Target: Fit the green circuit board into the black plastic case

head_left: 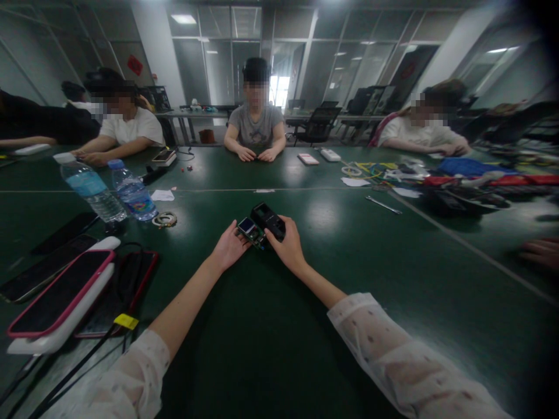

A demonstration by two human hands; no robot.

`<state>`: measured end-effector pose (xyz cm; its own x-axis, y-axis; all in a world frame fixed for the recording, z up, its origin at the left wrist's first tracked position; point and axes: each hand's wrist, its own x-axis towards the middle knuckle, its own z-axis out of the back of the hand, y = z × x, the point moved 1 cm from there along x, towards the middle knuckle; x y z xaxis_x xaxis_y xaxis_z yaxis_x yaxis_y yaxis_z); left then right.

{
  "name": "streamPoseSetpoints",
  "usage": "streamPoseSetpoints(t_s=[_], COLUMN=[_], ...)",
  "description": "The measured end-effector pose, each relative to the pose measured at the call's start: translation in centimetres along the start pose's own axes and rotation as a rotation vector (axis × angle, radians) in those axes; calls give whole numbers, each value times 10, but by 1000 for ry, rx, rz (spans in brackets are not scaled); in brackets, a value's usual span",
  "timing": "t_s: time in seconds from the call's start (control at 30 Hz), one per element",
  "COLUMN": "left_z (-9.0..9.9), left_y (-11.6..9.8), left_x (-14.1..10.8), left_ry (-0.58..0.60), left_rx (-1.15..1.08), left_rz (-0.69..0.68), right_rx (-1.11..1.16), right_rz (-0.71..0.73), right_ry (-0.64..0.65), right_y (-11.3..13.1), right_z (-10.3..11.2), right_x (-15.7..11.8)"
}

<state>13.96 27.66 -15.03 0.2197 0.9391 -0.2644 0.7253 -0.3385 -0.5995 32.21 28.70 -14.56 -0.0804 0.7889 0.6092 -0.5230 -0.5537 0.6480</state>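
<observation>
Between the fingers of my left hand (230, 247) is a small green circuit board with a little screen (248, 227). My right hand (289, 244) is closed around a black plastic housing (265, 216) with a rectangular window in its far end. The board's right side lies against or just beside the housing; I cannot tell whether they are joined. Both things are just above or on the green table (271, 326), in front of me. My fingertips under the board and behind the housing are partly hidden.
Two water bottles (89, 189) and a coiled cable (165, 219) stand at left, near several phones (63, 294) with black cords. A wrench (383, 205) lies to the right, before a heap of cables and tools (467, 180). Several people sit around the table; one person's hand (541, 251) rests at the right edge.
</observation>
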Motion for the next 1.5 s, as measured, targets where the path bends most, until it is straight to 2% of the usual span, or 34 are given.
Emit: streamPoseSetpoints(t_s=[0.3,0.5,0.6,0.73,0.93,1.17,1.33,1.5], left_z=[-3,0,-2,-3,0,1,1,1], left_y=[-1,0,0,0,0,0,0,1], left_x=[-2,0,-1,-2,-1,1,2,3], left_ry=[-9,6,-6,-13,-14,-4,-32,-31], left_rx=[29,21,33,37,12,7,13,-3], left_rz=[3,-2,1,6,-15,-10,-3,-15], right_rx=[10,-15,-16,-19,-47,-66,-98,-65], right_rz=[65,125,91,114,181,181,247,133], right_ry=[-68,78,68,53,161,177,233,298], right_y=[12,11,8,11,14,13,16,1], right_z=[7,1,-1,3,2,0,-1,-8], right_x=[-3,-3,-3,-3,-4,-4,-5,-4])
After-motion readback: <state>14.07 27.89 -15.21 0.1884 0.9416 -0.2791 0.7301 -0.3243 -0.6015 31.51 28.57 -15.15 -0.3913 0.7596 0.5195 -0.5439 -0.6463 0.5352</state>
